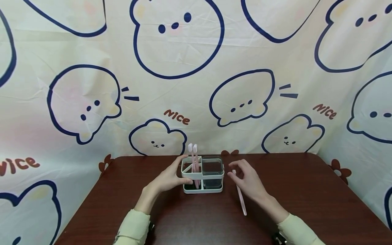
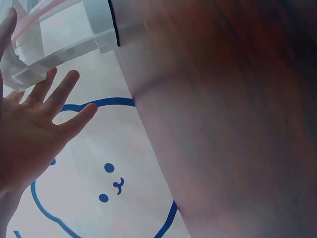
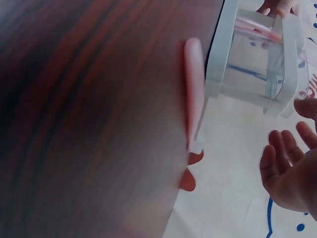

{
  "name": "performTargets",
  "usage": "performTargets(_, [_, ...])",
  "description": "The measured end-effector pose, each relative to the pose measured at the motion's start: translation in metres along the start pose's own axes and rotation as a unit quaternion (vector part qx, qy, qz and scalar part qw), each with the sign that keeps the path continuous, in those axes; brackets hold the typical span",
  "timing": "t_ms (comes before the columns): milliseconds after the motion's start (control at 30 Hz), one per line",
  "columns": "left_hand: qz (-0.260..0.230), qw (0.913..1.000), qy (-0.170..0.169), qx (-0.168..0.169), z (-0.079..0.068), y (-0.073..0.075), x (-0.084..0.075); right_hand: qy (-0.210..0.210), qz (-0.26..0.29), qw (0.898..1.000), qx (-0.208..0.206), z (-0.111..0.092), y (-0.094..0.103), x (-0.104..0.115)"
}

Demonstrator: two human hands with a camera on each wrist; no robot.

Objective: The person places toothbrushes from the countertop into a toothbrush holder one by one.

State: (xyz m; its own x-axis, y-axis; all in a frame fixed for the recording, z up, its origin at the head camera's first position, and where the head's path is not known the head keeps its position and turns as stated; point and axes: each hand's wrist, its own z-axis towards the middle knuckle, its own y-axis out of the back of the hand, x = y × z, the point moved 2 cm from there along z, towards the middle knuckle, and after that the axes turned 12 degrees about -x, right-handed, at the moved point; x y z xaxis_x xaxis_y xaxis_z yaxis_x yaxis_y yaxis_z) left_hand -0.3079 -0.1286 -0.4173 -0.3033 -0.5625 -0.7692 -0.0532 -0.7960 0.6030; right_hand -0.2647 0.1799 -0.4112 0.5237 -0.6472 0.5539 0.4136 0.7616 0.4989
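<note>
A white toothbrush holder (image 1: 212,177) stands on the table with two pink toothbrushes (image 1: 196,161) upright in its left part. My left hand (image 1: 166,177) grips the holder's left side, thumb at the front and index finger near the back top corner; its other fingers spread out below in the left wrist view. A third pink toothbrush (image 1: 241,200) lies on the table to the right of the holder. Just over that brush's far end is my right hand (image 1: 249,180), fingers loosely bent with nothing between them, apart from the holder in the right wrist view.
A clear cup (image 1: 212,166) sits in the right half of the holder. The dark brown wooden table (image 1: 122,204) ends at a cloth backdrop (image 1: 196,95) printed with cartoon bears, which also hangs along both sides.
</note>
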Motion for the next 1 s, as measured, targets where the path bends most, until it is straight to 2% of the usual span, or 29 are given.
performTargets(300, [-0.001, 1.0000, 0.000, 0.005, -0.001, 0.001, -0.001, -0.057, -0.011, 0.996, 0.073, -0.006, 0.006, -0.021])
performTargets(600, [0.004, 1.0000, -0.004, 0.005, 0.000, 0.000, 0.000, -0.098, -0.033, 0.982, 0.156, -0.010, 0.007, -0.032])
performTargets(1000, [-0.003, 1.0000, -0.003, 0.007, 0.000, 0.000, 0.000, -0.121, -0.014, 0.970, 0.209, -0.013, 0.011, -0.047])
